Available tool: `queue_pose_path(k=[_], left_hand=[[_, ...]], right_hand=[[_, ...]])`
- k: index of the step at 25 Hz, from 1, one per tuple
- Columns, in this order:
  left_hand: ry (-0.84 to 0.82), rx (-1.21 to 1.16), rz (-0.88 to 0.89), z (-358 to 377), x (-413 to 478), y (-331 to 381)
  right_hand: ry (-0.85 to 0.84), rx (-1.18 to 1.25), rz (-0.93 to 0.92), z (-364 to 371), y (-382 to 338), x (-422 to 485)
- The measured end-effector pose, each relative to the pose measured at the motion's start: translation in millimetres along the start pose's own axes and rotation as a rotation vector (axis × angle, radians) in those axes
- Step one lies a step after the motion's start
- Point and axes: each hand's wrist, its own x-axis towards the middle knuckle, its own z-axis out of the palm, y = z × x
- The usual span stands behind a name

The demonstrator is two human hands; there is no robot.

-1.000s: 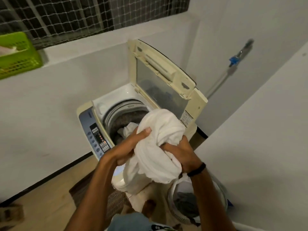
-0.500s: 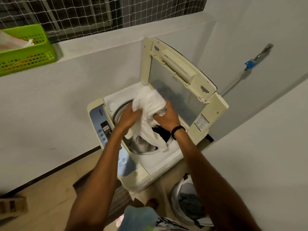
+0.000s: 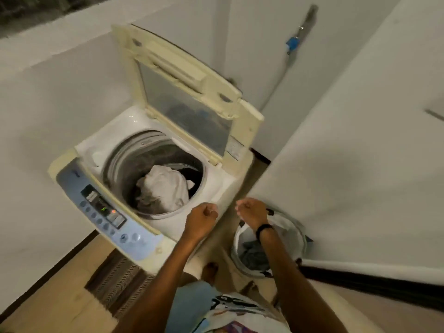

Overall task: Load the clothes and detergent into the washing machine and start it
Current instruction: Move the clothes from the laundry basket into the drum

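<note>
One white cloth [image 3: 165, 188] was recorded inside the drum of the washing machine [image 3: 223, 186], bunched over darker items, with the lid [image 3: 187, 75] propped upright. Left hand [image 3: 201, 218] and right hand [image 3: 251, 211] were held apart near the machine's front corner, fingers loosely curled, nothing gripped. One white laundry basket [image 3: 299, 236] was noted on the floor beside the machine, a grey garment [image 3: 254, 255] within. Control panel [image 3: 103, 210] was lit.

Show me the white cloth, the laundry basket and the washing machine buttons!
white cloth [image 3: 165, 186], head view, middle of the crumpled bundle inside the drum
laundry basket [image 3: 287, 228], head view, bare white inner wall near the rim
control panel [image 3: 105, 213], head view, dark display strip among the buttons
</note>
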Motion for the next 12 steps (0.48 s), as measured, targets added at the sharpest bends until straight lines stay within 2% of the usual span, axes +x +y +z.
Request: queue_pose_path(k=[3,6,9,12], left_hand=[[-0.278,0.186,-0.015,72.3,-7.6,-4.4],[-0.405,0.373,-0.096,138.2,9.0,-21.8],[-0.436,0.446,-0.22,211.9,59.5,-65.8],[-0.402,0.449,-0.262,295.5,130.4,-124.8]], right_hand=[[-0.037,0.028,0.294,-10.7,101.7,-6.4],[-0.075,0.045,0.467,-10.6,187.7,-11.4],[-0.115,0.088,0.567,9.9,292.3,31.8],[-0.099,0.056,0.626,29.0,363.1,107.9]])
